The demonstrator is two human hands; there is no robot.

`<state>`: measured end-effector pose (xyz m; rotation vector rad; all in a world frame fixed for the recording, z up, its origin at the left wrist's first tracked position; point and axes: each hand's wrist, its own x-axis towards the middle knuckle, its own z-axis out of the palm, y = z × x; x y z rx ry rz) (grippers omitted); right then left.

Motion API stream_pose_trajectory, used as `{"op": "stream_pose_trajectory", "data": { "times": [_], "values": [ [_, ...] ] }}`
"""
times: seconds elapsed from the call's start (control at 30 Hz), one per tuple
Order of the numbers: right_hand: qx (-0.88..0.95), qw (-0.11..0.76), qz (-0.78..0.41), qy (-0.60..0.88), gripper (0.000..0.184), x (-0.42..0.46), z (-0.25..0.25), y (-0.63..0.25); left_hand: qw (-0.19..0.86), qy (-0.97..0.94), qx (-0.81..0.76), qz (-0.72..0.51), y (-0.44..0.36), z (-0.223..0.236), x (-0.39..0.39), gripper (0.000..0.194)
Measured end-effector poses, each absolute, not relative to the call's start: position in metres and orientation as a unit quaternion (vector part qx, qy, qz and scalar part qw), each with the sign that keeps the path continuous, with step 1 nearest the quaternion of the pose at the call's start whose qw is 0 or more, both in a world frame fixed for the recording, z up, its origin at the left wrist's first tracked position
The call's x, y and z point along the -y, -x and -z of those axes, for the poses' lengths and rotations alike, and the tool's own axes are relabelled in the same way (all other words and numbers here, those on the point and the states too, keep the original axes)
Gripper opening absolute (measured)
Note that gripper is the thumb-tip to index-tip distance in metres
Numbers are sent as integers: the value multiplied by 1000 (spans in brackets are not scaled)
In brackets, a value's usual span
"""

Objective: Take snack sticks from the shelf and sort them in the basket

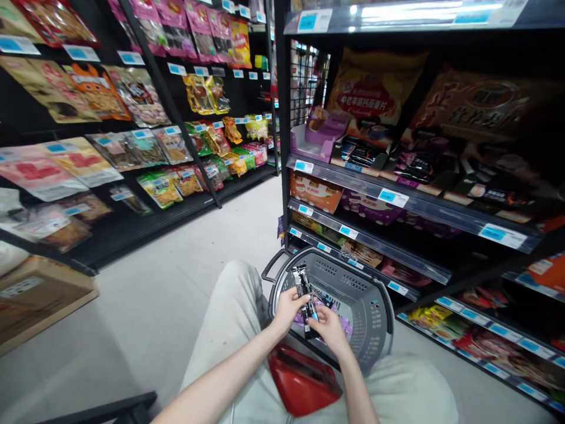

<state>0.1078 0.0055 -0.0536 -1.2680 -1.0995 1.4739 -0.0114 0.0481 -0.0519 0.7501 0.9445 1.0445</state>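
Where the fingers are gripping: the left hand [288,307] is pinching black sachets [301,281] from one side, and the right hand [331,328] is pinching them lower down; how many they are holding, I cannot tell.
Sachets: they are pointing away from the body, hovering over the near side of the basket [368,312].
Basket: it is sitting in front of the person, its grey wall showing slots; purple packets [346,325] are lying inside, partly hidden by the hands.
Lap: pale trousers [220,330] are flanking a red bag [304,383], which is resting between the forearms.
Right shelf [353,176]: it is standing just beyond the basket, and a purple box [314,141] is sitting on it, with large bags [366,88] leaning behind.
Left shelf [145,229]: rows of snacks [161,188] are filling it.
Floor [176,277]: it is running pale between the shelves, and a carton [39,300] is standing at the left edge.
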Motion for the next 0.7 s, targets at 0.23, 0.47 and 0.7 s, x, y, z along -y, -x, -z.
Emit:
{"op": "stream_pose_trajectory", "data": {
  "times": [0.23, 0.47, 0.7],
  "values": [
    [436, 429, -608, 507, 27, -7, 55, -104, 679, -328, -414, -511, 20, 49, -56, 36],
    [396, 403, -633, 529, 28, -1, 58, -114, 641, -299, -434, -558, 40, 41, -73, 34],
    [329, 463, -658, 495, 29, -5, 55, -130, 660, -270, -425, -558, 44, 40, -75, 32]
  ]
}}
